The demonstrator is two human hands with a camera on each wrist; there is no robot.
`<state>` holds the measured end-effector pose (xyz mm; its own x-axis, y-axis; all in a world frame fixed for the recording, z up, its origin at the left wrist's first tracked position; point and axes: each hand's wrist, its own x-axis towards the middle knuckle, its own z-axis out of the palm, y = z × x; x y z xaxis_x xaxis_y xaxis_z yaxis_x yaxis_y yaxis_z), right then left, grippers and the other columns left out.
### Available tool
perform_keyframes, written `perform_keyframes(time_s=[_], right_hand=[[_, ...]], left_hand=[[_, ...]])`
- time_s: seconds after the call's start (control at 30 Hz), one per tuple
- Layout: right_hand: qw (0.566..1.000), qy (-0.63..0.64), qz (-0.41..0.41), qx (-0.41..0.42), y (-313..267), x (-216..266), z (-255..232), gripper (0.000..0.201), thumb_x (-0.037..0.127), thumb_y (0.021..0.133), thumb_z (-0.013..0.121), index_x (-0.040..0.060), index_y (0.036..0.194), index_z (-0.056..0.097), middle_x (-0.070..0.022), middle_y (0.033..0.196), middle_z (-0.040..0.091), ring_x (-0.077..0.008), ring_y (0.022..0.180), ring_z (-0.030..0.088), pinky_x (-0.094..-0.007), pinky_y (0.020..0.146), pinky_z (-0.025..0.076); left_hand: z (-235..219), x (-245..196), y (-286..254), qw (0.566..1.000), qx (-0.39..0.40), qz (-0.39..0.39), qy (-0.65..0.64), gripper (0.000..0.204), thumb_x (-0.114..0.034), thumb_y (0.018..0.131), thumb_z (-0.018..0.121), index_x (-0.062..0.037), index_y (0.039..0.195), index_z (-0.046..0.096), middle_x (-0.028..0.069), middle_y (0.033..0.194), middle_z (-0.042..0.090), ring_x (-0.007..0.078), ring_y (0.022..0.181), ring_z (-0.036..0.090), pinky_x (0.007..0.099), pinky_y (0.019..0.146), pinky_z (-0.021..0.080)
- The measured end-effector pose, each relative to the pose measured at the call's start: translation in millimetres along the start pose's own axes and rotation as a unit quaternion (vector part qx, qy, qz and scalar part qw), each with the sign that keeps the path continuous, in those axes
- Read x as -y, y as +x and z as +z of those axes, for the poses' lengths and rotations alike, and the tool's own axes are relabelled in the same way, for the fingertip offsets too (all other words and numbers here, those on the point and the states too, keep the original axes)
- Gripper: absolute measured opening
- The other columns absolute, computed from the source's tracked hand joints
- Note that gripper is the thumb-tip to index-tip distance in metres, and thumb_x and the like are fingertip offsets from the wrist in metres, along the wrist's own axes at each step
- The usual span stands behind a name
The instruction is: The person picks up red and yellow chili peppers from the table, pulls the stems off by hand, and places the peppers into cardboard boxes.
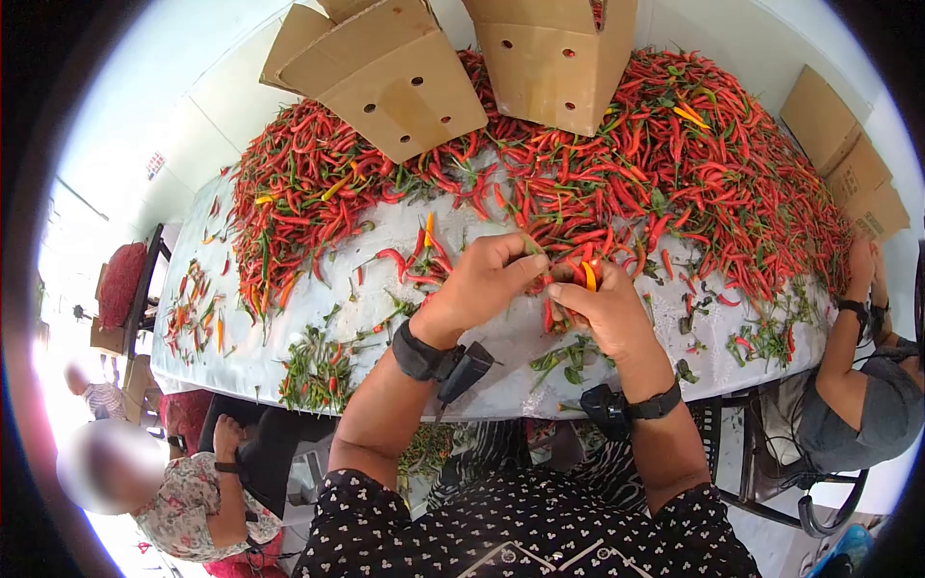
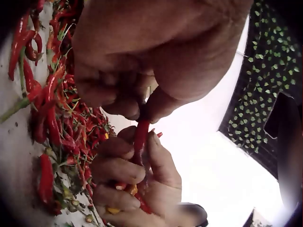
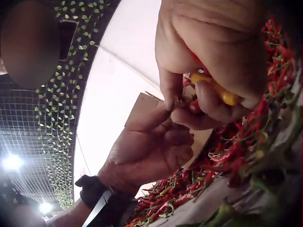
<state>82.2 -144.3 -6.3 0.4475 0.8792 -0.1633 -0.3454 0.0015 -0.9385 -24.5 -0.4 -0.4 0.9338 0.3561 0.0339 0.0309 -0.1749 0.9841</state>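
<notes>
While the left hand (image 1: 487,284) pinches one end of a red chilli (image 2: 141,135) between thumb and finger, the right hand (image 1: 607,308) curls round its body and also holds a yellow chilli (image 1: 590,276), all near the centre of the head view. This looks like nipping off a stem; the next move probably calls for a short twist against a steady right grip. The pale bench (image 1: 226,371) carries a broad heap of chillies (image 1: 752,173) across its upper part and a pile of green stems (image 1: 313,371) lower left. Two cardboard boxes (image 1: 405,91) stand at the top; people sit at lower left and right.
</notes>
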Motion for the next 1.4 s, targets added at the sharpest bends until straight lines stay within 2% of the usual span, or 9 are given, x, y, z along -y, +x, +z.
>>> perform_keyframes(time_s=[0.33, 0.53, 0.77, 0.83, 1.0, 1.17, 1.23, 1.33, 1.4], right_hand=[[0.993, -0.07, -0.096, 0.02, 0.8, -6.4, 0.4, 0.014, 0.006, 0.073, 0.067, 0.0002, 0.084, 0.059, 0.0013, 0.066, 0.055, -0.0047, 0.055, 0.05, -0.0212, 0.049, 0.041], [0.992, -0.089, -0.088, -0.022, 2.9, -6.5, 0.1, 0.014, 0.006, 0.073, 0.067, 0.0008, 0.082, 0.058, 0.0018, 0.066, 0.054, -0.0045, 0.057, 0.05, -0.021, 0.05, 0.04], [0.995, -0.043, -0.078, -0.04, -10.3, 11.5, -13.1, 0.019, 0.004, 0.07, 0.067, 0.0011, 0.087, 0.059, 0.0004, 0.066, 0.055, -0.0054, 0.053, 0.049, -0.0197, 0.046, 0.038], [0.989, -0.065, -0.11, -0.079, -24.7, 19.3, -26.6, 0.017, 0.004, 0.07, 0.064, 0.0007, 0.086, 0.059, 0.0004, 0.062, 0.052, -0.0055, 0.048, 0.045, -0.02, 0.043, 0.034], [0.932, -0.25, -0.11, -0.239, -110.1, 38.0, -87.2, 0.017, 0.007, 0.071, 0.065, 0.0, 0.086, 0.061, 0.0017, 0.061, 0.053, -0.005, 0.05, 0.047, -0.0195, 0.044, 0.036], [0.893, -0.344, 0.013, -0.291, -191.2, 22.4, -136.3, 0.017, 0.012, 0.073, 0.064, -0.0005, 0.083, 0.06, 0.0028, 0.059, 0.05, -0.0042, 0.049, 0.044, -0.0203, 0.044, 0.034], [0.888, -0.331, 0.002, -0.319, -201.1, 21.5, -136.1, 0.018, 0.014, 0.073, 0.064, -0.0008, 0.083, 0.06, 0.0026, 0.059, 0.05, -0.0044, 0.049, 0.044, -0.0204, 0.045, 0.034], [0.893, -0.282, -0.03, -0.35, -193.8, 23.2, -122.5, 0.017, 0.014, 0.077, 0.06, -0.0008, 0.084, 0.058, 0.0027, 0.058, 0.048, -0.0048, 0.048, 0.042, -0.0204, 0.042, 0.031], [0.923, -0.125, -0.137, -0.338, -169.8, 23.1, -101.8, 0.014, 0.013, 0.08, 0.057, 0.0004, 0.085, 0.057, 0.0029, 0.056, 0.045, -0.005, 0.046, 0.04, -0.0204, 0.04, 0.028]], left_hand=[[-0.3, 10.8, -0.4, 0.939, 0.1, -0.066, -0.321, 0.016, -0.017, 0.091, 0.048, -0.0019, 0.09, 0.054, -0.0018, 0.075, 0.05, 0.0051, 0.057, 0.04, 0.0201, 0.052, 0.032], [1.7, 13.3, 2.3, 0.97, 0.054, -0.032, -0.235, 0.014, -0.015, 0.09, 0.047, -0.0027, 0.087, 0.054, -0.0004, 0.072, 0.05, 0.008, 0.058, 0.042, 0.023, 0.052, 0.034], [-19.3, 6.1, 2.3, 0.962, -0.034, -0.023, -0.271, 0.013, -0.014, 0.087, 0.05, -0.0033, 0.08, 0.053, 0.0004, 0.068, 0.05, 0.0079, 0.055, 0.043, 0.0232, 0.052, 0.035], [-23.5, -3.3, -1.9, 0.998, 0.014, -0.052, -0.034, 0.013, -0.014, 0.083, 0.054, -0.004, 0.075, 0.054, 0.0009, 0.069, 0.052, 0.007, 0.059, 0.046, 0.0228, 0.055, 0.037], [-15.8, 0.9, -3.9, 0.991, 0.074, 0.037, 0.104, 0.01, -0.011, 0.078, 0.058, -0.0018, 0.079, 0.058, 0.002, 0.071, 0.055, 0.0086, 0.066, 0.05, 0.0245, 0.06, 0.041], [-4.4, 10.0, 2.3, 0.96, 0.096, 0.123, 0.231, 0.017, -0.007, 0.071, 0.059, -0.0032, 0.088, 0.061, 0.0075, 0.076, 0.059, 0.0168, 0.069, 0.055, 0.0301, 0.065, 0.044], [2.5, 13.6, 6.3, 0.902, 0.109, 0.203, 0.366, 0.022, -0.004, 0.067, 0.057, -0.0054, 0.088, 0.06, 0.0116, 0.081, 0.057, 0.0259, 0.076, 0.056, 0.0358, 0.067, 0.045], [10.6, 15.5, 7.3, 0.862, 0.156, 0.196, 0.44, 0.022, -0.005, 0.066, 0.057, -0.0048, 0.088, 0.058, 0.0127, 0.084, 0.054, 0.0323, 0.083, 0.055, 0.041, 0.068, 0.044], [19.3, 13.4, 3.9, 0.843, 0.138, 0.176, 0.489, 0.019, -0.006, 0.066, 0.057, -0.0053, 0.084, 0.059, 0.0128, 0.083, 0.054, 0.0319, 0.081, 0.055, 0.0421, 0.066, 0.044]])
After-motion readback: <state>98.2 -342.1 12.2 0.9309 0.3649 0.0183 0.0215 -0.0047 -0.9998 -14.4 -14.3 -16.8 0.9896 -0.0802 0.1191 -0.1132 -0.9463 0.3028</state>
